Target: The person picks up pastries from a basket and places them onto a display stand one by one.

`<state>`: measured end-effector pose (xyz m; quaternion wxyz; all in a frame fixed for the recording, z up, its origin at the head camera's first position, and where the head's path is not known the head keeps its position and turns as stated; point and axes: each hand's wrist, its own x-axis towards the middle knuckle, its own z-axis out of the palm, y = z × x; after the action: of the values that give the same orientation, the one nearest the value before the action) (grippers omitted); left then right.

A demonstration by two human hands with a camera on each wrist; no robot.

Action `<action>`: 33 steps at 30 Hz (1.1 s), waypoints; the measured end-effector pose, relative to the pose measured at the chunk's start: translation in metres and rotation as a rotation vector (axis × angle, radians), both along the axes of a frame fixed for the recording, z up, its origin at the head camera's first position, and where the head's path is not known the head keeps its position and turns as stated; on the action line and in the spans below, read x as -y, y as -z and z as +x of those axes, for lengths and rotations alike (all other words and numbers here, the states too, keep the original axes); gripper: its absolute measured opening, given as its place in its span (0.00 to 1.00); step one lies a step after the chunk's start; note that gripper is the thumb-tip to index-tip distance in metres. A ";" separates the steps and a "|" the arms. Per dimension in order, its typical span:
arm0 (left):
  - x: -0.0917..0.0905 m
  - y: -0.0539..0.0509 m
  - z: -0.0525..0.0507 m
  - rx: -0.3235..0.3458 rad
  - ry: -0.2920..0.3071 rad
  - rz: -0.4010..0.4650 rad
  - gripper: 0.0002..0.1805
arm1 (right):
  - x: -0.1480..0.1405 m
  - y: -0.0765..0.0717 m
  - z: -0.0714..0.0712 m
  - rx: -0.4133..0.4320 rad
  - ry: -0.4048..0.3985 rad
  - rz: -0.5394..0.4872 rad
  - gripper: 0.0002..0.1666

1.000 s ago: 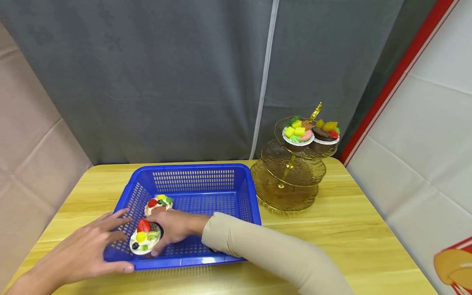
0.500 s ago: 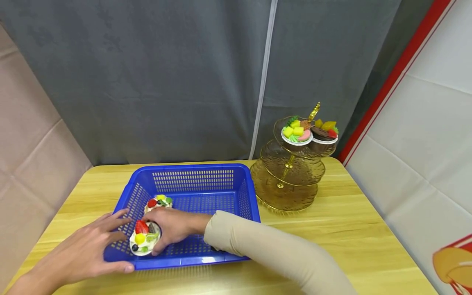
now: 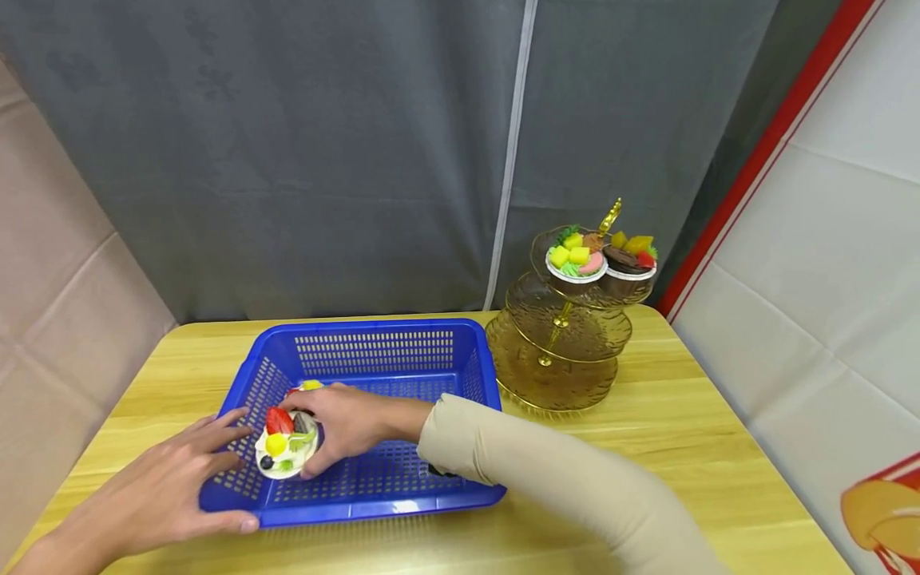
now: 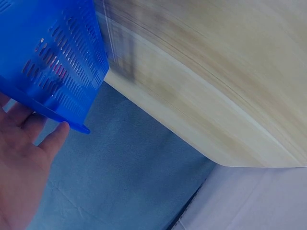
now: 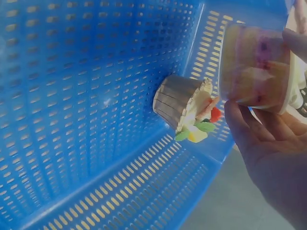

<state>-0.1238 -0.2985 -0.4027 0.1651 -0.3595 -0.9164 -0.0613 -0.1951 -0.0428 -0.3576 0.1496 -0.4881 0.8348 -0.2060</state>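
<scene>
My right hand point(image 3: 352, 423) grips a clear dessert cup point(image 3: 287, 447) of layered cake, topped with cream, a strawberry and other fruit pieces. In the right wrist view the cup point(image 5: 254, 67) appears raised off the floor of the blue plastic basket point(image 3: 402, 505). Behind it, a fruit-topped cupcake point(image 5: 175, 100) in a pleated wrapper rests in the basket, mostly covered by my right hand in the head view. My left hand point(image 3: 168, 487) holds the basket's near left corner, fingers over the rim and thumb along the outside.
Right of the basket stands a three-tier amber cake stand point(image 3: 553, 383) with a gold post. Its top tier carries a yellow-and-pink topped cupcake point(image 3: 575, 263) and a chocolate one point(image 3: 628, 263). A grey curtain point(image 3: 345, 160) hangs behind the wooden table point(image 3: 647, 439).
My right hand has risen a little with the dessert cup and shifted slightly away from me, covering more of the cupcake behind. The left hand stays on the basket.
</scene>
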 end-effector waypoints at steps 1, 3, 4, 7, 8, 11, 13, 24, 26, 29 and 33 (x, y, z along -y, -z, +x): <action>0.000 0.000 0.000 -0.003 0.001 0.002 0.39 | -0.002 -0.002 0.001 -0.004 -0.001 -0.001 0.48; 0.000 -0.001 0.000 -0.004 0.000 0.007 0.39 | -0.007 -0.006 0.003 0.000 0.001 -0.008 0.48; 0.000 -0.001 0.000 0.000 -0.003 0.006 0.39 | -0.009 -0.008 0.004 0.002 0.002 -0.016 0.47; 0.000 -0.001 0.000 0.016 -0.019 0.007 0.39 | -0.017 -0.013 0.007 -0.009 0.020 -0.038 0.46; 0.000 -0.001 0.000 0.021 -0.024 0.005 0.39 | -0.019 -0.015 0.007 -0.014 0.025 -0.048 0.46; 0.000 -0.001 0.000 0.028 -0.030 0.001 0.39 | -0.027 -0.020 0.009 -0.027 0.047 -0.071 0.47; 0.001 0.000 0.000 0.021 -0.025 0.002 0.39 | -0.033 -0.022 0.010 -0.031 0.063 -0.079 0.47; 0.001 -0.001 0.001 0.071 -0.061 -0.009 0.40 | -0.069 -0.035 0.017 -0.011 0.173 -0.169 0.50; 0.001 -0.001 0.001 0.078 -0.069 -0.013 0.40 | -0.076 -0.038 0.018 -0.019 0.190 -0.188 0.50; 0.001 -0.001 0.002 0.085 -0.075 -0.013 0.40 | -0.086 -0.040 0.019 -0.039 0.215 -0.215 0.49; 0.001 -0.001 0.002 0.080 -0.071 -0.007 0.40 | -0.102 -0.042 0.020 -0.046 0.255 -0.249 0.48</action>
<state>-0.1221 -0.2992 -0.4022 0.1293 -0.3245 -0.9346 -0.0665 -0.1750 0.0587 -0.3155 0.0416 -0.3975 0.8612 -0.3139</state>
